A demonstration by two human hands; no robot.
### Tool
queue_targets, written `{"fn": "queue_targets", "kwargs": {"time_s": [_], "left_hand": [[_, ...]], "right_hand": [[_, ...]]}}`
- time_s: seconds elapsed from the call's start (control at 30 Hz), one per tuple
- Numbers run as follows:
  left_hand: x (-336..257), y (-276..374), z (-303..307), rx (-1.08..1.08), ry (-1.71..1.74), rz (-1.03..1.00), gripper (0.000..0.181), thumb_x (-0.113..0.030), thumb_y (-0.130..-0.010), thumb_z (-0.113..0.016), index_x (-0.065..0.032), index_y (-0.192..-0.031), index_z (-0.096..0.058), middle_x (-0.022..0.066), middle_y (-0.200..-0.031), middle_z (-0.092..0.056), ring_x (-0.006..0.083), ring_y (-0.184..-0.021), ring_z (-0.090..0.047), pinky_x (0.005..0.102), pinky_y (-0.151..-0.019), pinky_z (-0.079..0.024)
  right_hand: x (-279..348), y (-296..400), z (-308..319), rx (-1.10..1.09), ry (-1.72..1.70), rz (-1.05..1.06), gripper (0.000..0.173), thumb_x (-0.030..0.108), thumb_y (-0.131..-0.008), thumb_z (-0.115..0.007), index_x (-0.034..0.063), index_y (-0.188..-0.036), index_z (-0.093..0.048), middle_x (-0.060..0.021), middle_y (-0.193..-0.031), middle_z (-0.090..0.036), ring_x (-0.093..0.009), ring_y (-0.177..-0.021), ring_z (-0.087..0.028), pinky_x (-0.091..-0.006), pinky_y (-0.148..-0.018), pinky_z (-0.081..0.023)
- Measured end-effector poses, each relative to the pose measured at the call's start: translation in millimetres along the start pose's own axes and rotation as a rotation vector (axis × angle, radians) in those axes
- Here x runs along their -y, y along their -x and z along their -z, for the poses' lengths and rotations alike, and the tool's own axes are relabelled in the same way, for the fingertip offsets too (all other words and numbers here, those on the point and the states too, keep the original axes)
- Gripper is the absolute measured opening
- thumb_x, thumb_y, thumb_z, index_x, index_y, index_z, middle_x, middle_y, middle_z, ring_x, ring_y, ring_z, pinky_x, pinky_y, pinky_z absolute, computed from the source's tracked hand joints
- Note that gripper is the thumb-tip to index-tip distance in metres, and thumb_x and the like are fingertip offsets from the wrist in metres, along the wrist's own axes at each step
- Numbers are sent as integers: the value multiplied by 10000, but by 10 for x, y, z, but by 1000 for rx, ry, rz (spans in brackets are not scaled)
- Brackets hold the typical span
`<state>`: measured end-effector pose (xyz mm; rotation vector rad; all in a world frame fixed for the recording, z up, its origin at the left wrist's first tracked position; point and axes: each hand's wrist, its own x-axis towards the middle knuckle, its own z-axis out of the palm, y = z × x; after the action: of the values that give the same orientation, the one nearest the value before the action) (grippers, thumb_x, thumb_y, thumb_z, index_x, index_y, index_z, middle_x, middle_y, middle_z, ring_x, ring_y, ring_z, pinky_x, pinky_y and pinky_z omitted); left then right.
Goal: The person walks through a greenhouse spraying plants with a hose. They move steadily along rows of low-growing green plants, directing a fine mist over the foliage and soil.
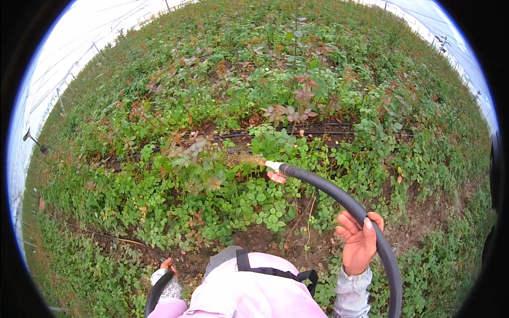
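My right hand (358, 242) grips a thick black hose (330, 187) between thumb and fingers. The hose arcs up and leftward to a white nozzle (273, 164) with a red valve lever (276, 177) beneath it. Brownish water (246, 159) sprays left out of the nozzle over the leaves of rose bushes (274, 202). Low at the left, my left hand (170, 265) is closed around another stretch of black hose (158, 292), which partly hides its palm and wrist.
Black drip lines (318, 132) run across the bed among the plants. Bare soil (258, 240) forms a path before me. A thin pipe or cable (107, 237) lies along the path at left. Plastic greenhouse sheeting (91, 24) and posts surround the bed. A black strap (274, 271) crosses my pink garment.
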<state>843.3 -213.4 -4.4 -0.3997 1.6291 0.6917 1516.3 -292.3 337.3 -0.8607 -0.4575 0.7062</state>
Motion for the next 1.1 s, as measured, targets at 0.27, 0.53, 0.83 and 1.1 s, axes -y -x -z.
{"fn": "queue_targets", "kwargs": {"time_s": [0.27,0.53,0.83,1.1], "left_hand": [[-43,118,-280,-119,-63,-67,255,-340,-784,-726,-190,-816,-521,-43,-703,-474,140,-498,-430,221,-365,-374],[81,258,-398,-66,-233,-79,458,-376,-777,-712,-199,-1084,-422,-1,-812,-466,146,-461,-419,280,-413,-410],[107,224,-599,-265,-311,-139,404,-393,-788,-703,-206,-711,-353,-14,-544,-314,152,-412,-349,286,-376,-338],[170,393,-844,9,-859,-160,645,-513,-929,-381,95,-859,-584,297,-556,-562,466,-501,-537,536,-578,-501]], "right_hand": [[505,-15,845,-210,73,194,252,164,-970,-462,60,-1194,-411,-290,-1068,-612,-339,-929,-677,-378,-700,-614],[1015,2,1514,-338,129,339,266,186,-974,-465,49,-1196,-410,-290,-1087,-602,-348,-951,-669,-372,-710,-614],[1133,-29,1607,-349,108,351,263,183,-969,-473,52,-1188,-408,-285,-1068,-611,-342,-933,-675,-371,-699,-611],[847,-258,1469,-239,-34,147,255,128,-949,-486,54,-1178,-403,-310,-1056,-610,-358,-907,-680,-404,-702,-613]]}}
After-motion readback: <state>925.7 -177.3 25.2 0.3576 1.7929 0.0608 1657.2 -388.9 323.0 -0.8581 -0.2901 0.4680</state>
